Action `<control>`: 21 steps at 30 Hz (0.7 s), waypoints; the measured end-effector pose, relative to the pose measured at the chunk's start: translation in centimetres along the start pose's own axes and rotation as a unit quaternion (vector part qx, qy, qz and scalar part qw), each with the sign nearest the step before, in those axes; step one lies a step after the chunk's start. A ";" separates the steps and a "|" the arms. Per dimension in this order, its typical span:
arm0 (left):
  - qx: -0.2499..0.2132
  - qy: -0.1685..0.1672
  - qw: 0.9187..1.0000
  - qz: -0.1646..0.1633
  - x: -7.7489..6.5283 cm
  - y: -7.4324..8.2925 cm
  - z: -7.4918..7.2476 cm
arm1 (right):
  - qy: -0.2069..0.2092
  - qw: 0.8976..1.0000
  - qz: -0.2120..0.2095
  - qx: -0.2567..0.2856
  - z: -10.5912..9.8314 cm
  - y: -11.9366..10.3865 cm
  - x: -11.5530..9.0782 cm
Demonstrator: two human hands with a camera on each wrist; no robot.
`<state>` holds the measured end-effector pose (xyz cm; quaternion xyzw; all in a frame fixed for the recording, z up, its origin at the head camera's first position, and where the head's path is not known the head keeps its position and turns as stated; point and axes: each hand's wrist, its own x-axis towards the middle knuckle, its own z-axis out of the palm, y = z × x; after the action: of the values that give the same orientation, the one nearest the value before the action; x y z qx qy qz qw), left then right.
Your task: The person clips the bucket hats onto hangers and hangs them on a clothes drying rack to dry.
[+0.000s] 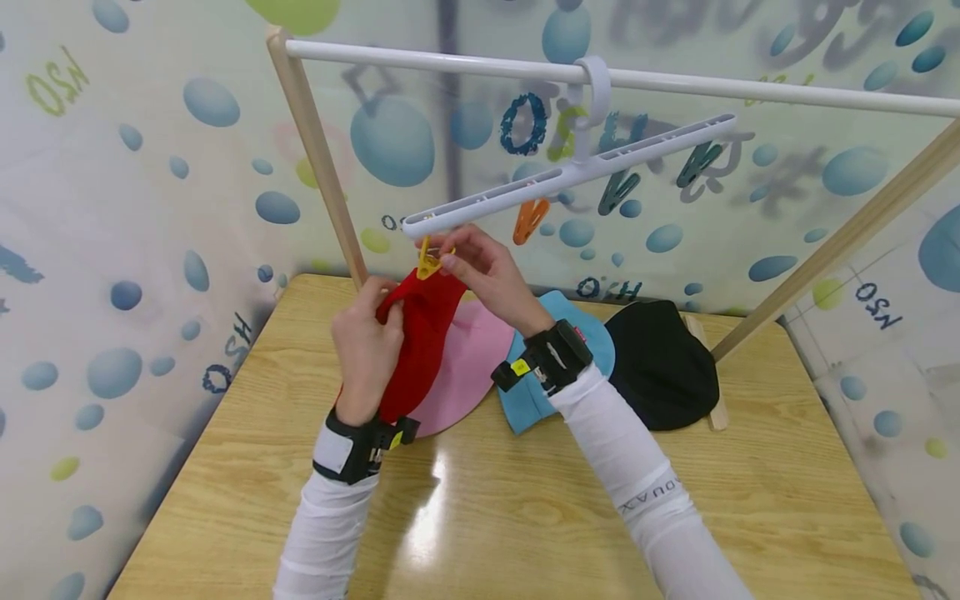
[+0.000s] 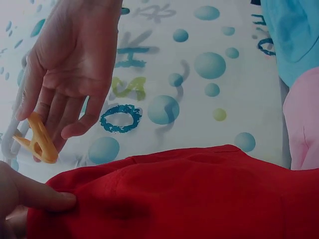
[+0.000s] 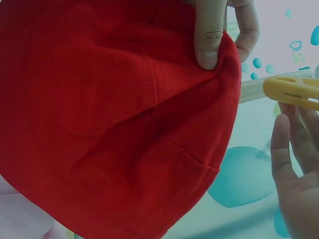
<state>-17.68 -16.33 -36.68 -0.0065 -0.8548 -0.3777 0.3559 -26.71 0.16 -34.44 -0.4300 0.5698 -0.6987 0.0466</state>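
My left hand pinches the edge of a red hat between thumb and fingers, and the hat hangs down below it. My right hand holds a yellow clothes peg under the left end of a white hanger. In the left wrist view, the right thumb lies against the peg, which is above the hat's edge. The right wrist view shows a gap between the peg and the red cloth.
The hanger hooks on a white rail between wooden posts. An orange peg and two green pegs hang from it. A pink hat, a light blue hat and a black hat lie on the wooden table.
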 end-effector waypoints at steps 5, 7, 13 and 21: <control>-0.001 -0.001 1.000 0.005 0.0 0.2 0.1 | 0.001 1.000 0.009 0.009 0.1 0.2 0.1; -0.003 -0.003 1.000 0.006 0.0 0.3 0.1 | 0.000 1.000 0.011 0.012 0.1 0.2 0.2; -0.004 -0.004 1.000 0.007 0.0 0.4 0.2 | 0.005 0.999 0.013 0.029 0.0 -0.1 0.4; -0.003 -0.008 1.000 0.017 0.0 0.9 0.2 | 0.003 0.999 0.023 0.030 -0.3 -0.1 0.4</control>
<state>-17.55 -15.57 -36.14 -0.0255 -0.8564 -0.3738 0.3553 -27.12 0.15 -34.15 -0.4134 0.5584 -0.7154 0.0743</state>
